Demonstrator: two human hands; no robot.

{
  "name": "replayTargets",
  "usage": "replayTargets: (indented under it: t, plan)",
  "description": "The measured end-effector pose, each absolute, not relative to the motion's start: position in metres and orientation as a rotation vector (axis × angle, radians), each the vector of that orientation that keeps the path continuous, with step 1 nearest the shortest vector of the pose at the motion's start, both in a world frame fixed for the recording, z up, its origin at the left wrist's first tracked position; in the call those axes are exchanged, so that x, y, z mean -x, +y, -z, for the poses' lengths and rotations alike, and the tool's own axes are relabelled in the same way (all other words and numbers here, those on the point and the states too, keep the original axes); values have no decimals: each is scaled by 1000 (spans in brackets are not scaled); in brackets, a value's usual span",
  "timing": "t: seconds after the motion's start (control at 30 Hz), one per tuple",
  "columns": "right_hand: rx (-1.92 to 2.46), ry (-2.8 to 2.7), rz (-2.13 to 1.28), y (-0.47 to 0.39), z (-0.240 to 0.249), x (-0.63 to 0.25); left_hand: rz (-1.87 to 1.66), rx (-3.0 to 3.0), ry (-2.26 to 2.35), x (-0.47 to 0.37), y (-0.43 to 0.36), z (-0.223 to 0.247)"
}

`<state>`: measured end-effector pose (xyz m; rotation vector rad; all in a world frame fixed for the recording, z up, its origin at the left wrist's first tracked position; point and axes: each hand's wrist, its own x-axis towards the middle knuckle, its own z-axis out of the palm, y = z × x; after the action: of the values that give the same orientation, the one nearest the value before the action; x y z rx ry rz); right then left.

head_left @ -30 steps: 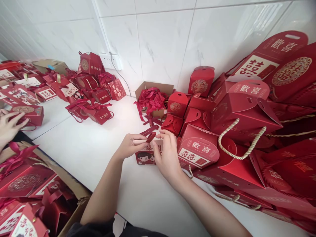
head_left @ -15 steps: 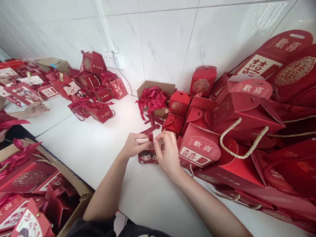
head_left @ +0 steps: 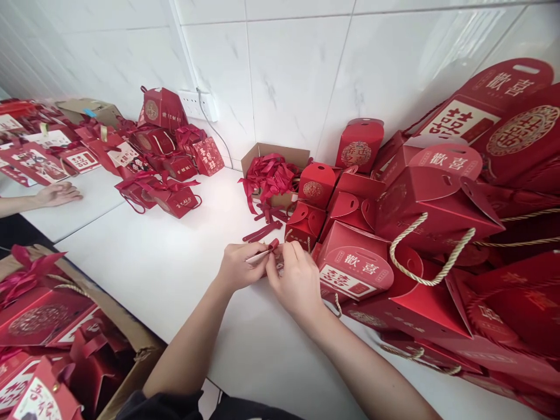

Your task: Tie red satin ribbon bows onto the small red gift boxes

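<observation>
- The white tabletop (head_left: 153, 256) meets the tiled wall (head_left: 289, 76) along its far edge.
- A big heap of red boxes (head_left: 437, 204) covers the tabletop's right side, some with gold cord handles (head_left: 448, 265).
- A large carton (head_left: 126, 329), filled with red packages (head_left: 41, 321), is beside the tabletop's near left edge.
- Red boxes with bows (head_left: 172, 198) sit toward the tabletop's far left corner.
- A small carton (head_left: 291, 154) heaped with red ribbons (head_left: 271, 178) stands near the far edge, left of the heap.
- The left hand (head_left: 238, 265) pinches the pale flap of a small box between thumb and bent fingers.
- The right hand (head_left: 297, 274) has curled fingers, its thumb and fingertips close together at the box; their exact grip is hidden.
- Another person's hand (head_left: 56, 194) rests at the left, fingers curled.
- The small box (head_left: 280, 265) is mostly covered by both hands, between the heap and the tabletop's near edge.
- Dark red strips (head_left: 262, 232) lie just beyond the hands.
- A short red band (head_left: 273, 244) shows between the fingertips.
</observation>
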<state>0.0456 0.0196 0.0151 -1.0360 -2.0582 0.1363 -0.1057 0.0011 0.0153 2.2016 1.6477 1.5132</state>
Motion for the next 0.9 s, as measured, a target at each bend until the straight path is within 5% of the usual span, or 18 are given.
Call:
replayTargets:
  t: [0.9]
  plan:
    - [954,-2112,-224,32,-13,-32,-1211,-2039,1539,140,4,-10]
